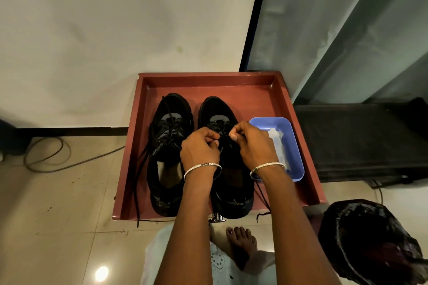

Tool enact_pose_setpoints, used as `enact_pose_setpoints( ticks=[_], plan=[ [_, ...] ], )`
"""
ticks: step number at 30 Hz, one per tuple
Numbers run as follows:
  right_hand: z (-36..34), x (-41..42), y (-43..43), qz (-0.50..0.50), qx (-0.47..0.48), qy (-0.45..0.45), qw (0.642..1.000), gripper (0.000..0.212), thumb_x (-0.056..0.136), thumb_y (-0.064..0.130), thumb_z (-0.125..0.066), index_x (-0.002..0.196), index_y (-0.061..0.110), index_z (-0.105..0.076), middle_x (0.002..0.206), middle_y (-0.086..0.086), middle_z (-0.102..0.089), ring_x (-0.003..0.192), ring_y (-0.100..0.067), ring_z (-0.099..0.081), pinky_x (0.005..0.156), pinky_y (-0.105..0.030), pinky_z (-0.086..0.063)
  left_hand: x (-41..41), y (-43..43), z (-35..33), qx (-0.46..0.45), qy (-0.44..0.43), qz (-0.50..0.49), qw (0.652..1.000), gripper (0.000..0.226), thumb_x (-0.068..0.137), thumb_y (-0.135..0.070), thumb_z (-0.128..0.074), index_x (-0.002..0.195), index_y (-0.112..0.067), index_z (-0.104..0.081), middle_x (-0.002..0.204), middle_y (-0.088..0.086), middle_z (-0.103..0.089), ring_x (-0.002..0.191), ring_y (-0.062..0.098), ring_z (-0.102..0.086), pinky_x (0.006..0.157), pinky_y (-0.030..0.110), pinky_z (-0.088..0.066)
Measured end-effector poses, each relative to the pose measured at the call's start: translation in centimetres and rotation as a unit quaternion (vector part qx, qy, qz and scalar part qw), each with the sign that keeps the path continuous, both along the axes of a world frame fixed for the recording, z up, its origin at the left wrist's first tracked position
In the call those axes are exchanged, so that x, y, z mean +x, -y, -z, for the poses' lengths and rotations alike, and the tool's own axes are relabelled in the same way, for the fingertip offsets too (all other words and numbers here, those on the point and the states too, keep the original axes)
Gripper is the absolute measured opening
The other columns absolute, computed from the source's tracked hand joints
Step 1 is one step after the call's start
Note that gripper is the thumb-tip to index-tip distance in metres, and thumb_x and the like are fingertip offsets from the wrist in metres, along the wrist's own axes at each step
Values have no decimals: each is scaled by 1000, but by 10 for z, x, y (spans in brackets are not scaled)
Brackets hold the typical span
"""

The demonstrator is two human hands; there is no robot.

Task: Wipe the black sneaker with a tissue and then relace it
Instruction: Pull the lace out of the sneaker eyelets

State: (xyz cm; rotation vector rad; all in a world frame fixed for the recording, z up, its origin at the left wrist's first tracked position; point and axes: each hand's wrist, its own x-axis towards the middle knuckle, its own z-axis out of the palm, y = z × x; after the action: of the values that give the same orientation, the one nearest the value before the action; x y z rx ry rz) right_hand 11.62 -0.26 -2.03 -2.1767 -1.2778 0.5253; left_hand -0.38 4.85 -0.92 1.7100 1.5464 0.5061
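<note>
The black sneaker [231, 199] is set upright on its sole in a red tray [208, 78], with the toe pointed away, just beside a second black sneaker [170, 157] on its left. Its lace [262, 195] is pinched over the tongue by the left hand [200, 148] and the right hand [253, 143]. One loose end is trailed over the tray's near edge. A crumpled white tissue [279, 146] is laid in a blue tub [298, 146] just right of the shoe.

Dim warm indoor light, sharp centre, wide-angle warp.
Bright glare spot on glossy beige floor tile [102, 273] near-left of grip; thin black shoelace [222, 139] at grip melts into black chunky sneaker [217, 109].
</note>
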Motion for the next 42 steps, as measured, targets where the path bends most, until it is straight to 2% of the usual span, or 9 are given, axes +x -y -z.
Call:
enact_pose_setpoints(
  ticks=[4,8,12,17,22,26,36,39,42],
  plan=[
    [-5,-1,2,-7,-22,42,999,16,95,2,-51,90,15,-58,88,-2,-67,78,-26,-61,63,-28,-36,-2,1,0,-5,8,7,1000,16,88,-12,-68,92,-26,-73,88,-10,-70,86,7,-65,72,19,-46],
    [-10,0,5,-4,-24,14,1000,14,98,8,-52,94,17,-62,94,0,-69,82,-24,-63,66,-28,-41,-3,2,-2,-3,15,11,1000,15,88,-15,-70,91,-29,-73,88,-10,-70,84,6,-63,65,15,-42],
    [-9,2,7,12,-7,-30,999,14,98,12,-56,92,22,-64,94,4,-71,86,-19,-65,77,-32,-54,0,2,-3,4,3,13,1000,13,89,-19,-70,89,-31,-72,90,-10,-67,85,8,-63,67,24,-45],
    [-7,2,5,15,-9,-37,999,13,97,12,-57,93,20,-66,95,2,-71,87,-20,-66,81,-38,-57,2,1,-2,40,-50,56,996,9,92,-24,-65,90,-33,-64,98,-6,-59,93,17,-60,70,33,-48],
    [-8,1,5,14,-13,-21,1000,13,98,14,-57,91,24,-63,96,2,-71,86,-19,-66,77,-32,-55,5,6,-3,71,-139,95,983,15,98,-18,-51,111,-25,-55,120,3,-52,113,26,-50,71,35,-39],
    [-7,0,4,18,-11,-16,1000,13,99,14,-56,92,22,-64,96,2,-71,87,-20,-66,78,-32,-55,6,7,-6,47,-160,109,980,26,95,-10,-47,119,-20,-48,128,6,-47,119,28,-46,73,36,-37],
    [-4,0,1,19,-19,-10,1000,14,98,13,-57,91,23,-63,92,3,-71,83,-19,-65,71,-29,-51,2,-1,-3,-1,-83,93,992,16,96,-14,-47,102,-27,-53,118,-2,-51,109,24,-50,76,40,-44],
    [1,6,4,33,5,-97,995,15,94,10,-63,89,24,-66,89,6,-71,85,-15,-67,80,-33,-56,-2,-6,0,-18,-2,67,998,15,96,-16,-53,91,-28,-59,102,-5,-62,95,19,-61,78,40,-52],
    [-3,16,13,31,32,-222,974,16,88,2,-70,90,17,-67,88,3,-71,84,-11,-66,80,-22,-52,-7,-8,2,-61,67,34,995,17,96,-8,-53,98,-21,-64,101,-3,-66,96,12,-62,83,30,-51]
  ],
)
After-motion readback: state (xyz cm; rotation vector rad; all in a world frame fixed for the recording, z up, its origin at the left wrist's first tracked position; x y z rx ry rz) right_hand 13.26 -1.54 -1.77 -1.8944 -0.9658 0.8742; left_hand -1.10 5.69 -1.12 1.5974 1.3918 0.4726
